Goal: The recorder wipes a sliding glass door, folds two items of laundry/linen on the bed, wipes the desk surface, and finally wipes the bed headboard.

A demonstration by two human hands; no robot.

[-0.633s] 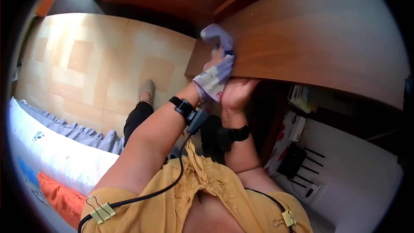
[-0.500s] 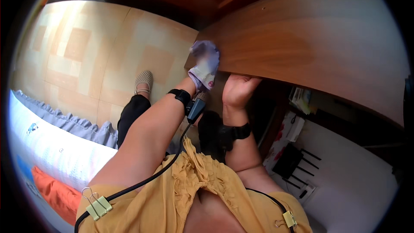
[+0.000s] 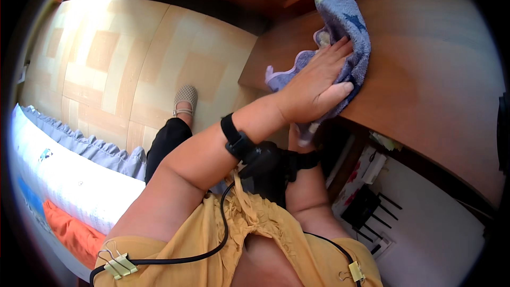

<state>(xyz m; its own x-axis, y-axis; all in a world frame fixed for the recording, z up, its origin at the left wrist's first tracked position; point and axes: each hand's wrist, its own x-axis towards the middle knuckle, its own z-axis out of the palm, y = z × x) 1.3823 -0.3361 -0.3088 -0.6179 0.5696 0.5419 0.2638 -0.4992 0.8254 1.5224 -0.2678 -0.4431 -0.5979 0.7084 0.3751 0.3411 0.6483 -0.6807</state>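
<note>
A purple-blue fluffy cloth (image 3: 358, 26) with a pale scalloped edge lies bunched on the brown wooden top (image 3: 419, 64), part of it hanging over the near edge. My left hand (image 3: 316, 82) holds the cloth against the wood, fingers stretched along it and thumb resting on its near side. Below the edge is my right forearm (image 3: 308, 194), with a black band at the wrist. The cloth and my left arm cover my right hand, so its fingers do not show.
A black router (image 3: 361, 207) with several antennas is at lower right, near some papers (image 3: 387, 142) under the top. On the left, a bed (image 3: 79, 180) with a grey ruffle borders the tiled floor (image 3: 106, 74). A black cable (image 3: 180, 259) crosses my front.
My left hand has moved right and away from me, from the left end of the top onto its surface. The cloth has spread out, and my right hand has become covered.
</note>
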